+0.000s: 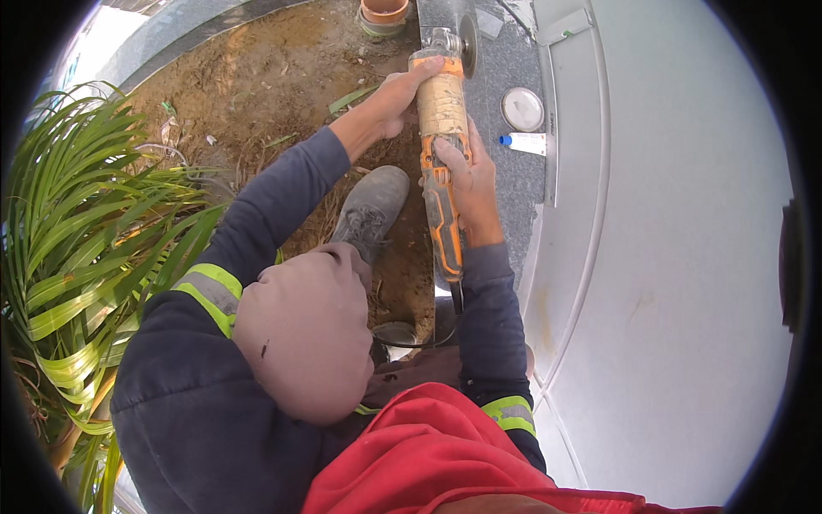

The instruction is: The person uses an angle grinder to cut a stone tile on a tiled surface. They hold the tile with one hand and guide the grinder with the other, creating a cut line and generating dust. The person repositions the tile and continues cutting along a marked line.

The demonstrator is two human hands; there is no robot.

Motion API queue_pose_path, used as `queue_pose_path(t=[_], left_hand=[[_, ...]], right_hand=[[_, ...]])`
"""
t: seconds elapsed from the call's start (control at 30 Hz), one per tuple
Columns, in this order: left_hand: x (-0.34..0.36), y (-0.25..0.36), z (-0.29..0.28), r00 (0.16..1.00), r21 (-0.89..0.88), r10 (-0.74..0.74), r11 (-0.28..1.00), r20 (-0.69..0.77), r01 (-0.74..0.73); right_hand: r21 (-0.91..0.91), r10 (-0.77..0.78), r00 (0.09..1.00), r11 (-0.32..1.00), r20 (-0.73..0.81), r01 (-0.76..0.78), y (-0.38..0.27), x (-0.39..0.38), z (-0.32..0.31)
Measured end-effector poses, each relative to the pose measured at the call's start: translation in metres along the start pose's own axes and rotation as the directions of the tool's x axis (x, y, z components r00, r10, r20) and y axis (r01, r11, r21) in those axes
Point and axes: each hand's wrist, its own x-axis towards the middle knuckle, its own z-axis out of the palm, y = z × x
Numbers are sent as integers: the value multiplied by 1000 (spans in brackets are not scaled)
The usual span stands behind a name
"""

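Observation:
An orange and grey angle grinder (443, 201) lies lengthwise between my hands, its front body wrapped in tan tape. My left hand (401, 96) closes round the front end, thumb over the orange collar near the metal head. Further back, my right hand (471, 176) grips the body, thumb on top. The disc (469, 46) stands edge-up on the right of the head, over the grey speckled stone ledge (514, 201). A dark cord runs from the rear of the grinder toward my legs. Some fingers of both hands are hidden beneath the tool.
On the ledge are a round white lid (522, 110) and a white tube with a blue cap (524, 142). A white wall (685, 214) rises at right. Brown soil (257, 77) holds a terracotta pot (384, 10); a leafy palm (94, 257) is at left. My shoe (374, 206) rests on the soil.

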Motion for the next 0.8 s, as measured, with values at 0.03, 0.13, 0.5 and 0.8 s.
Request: queue_pose_path(t=[0.03,0.13,0.5,0.8], left_hand=[[0,-1,0,1000,-1,1,1000,5,-1],[0,-2,-3,1000,-1,-23,1000,7,23],[-11,-3,1,998,25,-67,997,15,67],[-16,-5,4,996,31,-81,996,21,81]], right_hand=[[1,4,1000,1000,2,-4,-1,-2,0],[-8,10,1000,1000,15,-9,-5,-3,1],[-9,35,999,999,10,-35,-5,-11,-2],[56,79,997,995,7,-80,-11,-21,-2]])
